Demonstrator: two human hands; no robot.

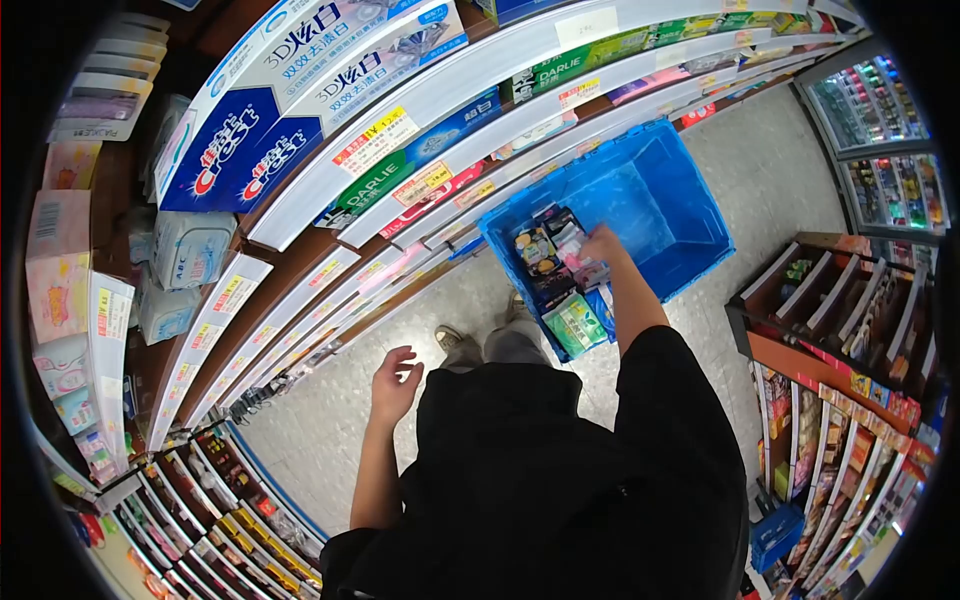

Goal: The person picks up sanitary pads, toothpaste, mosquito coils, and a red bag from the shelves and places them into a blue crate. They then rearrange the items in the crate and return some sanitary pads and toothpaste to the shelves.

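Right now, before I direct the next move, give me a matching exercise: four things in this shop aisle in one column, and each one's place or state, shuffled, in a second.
Things:
1. large blue plastic crate
2. left hand
3. right hand
4. green flat packet

Places or states:
A. open and empty, above the tiled floor
B. on the floor beside the shelving, holding packaged goods at one end
C. reaching into the crate, on a small pink packet
D. lying at the crate's near end

Pairs: 1-B, 2-A, 3-C, 4-D
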